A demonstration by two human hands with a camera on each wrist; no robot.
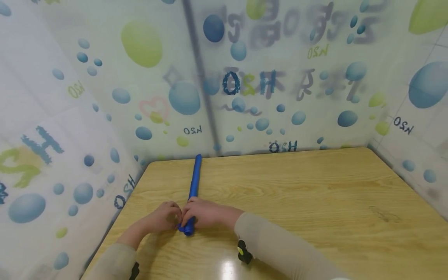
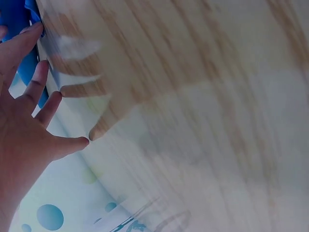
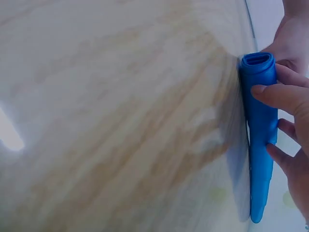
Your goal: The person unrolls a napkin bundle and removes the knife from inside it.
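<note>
A blue rolled-up sheet (image 1: pixel 194 182) lies on the wooden table (image 1: pixel 297 194), running from its near end by my hands to the back wall. My right hand (image 1: pixel 200 213) grips the near end. In the right wrist view the thumb (image 3: pixel 277 94) lies across the blue roll (image 3: pixel 260 145) and the other fingers curl behind it. My left hand (image 1: pixel 167 216) meets the roll's end from the left. In the left wrist view its fingers (image 2: pixel 36 92) are spread and fairly straight, with the tips against the blue material (image 2: pixel 17 21).
Translucent plastic sheets printed with blue and green bubbles (image 1: pixel 182 97) wall the table on the left, back and right. A dark pole (image 1: pixel 201 77) stands behind the back sheet. The wooden top stretches wide to the right of my hands.
</note>
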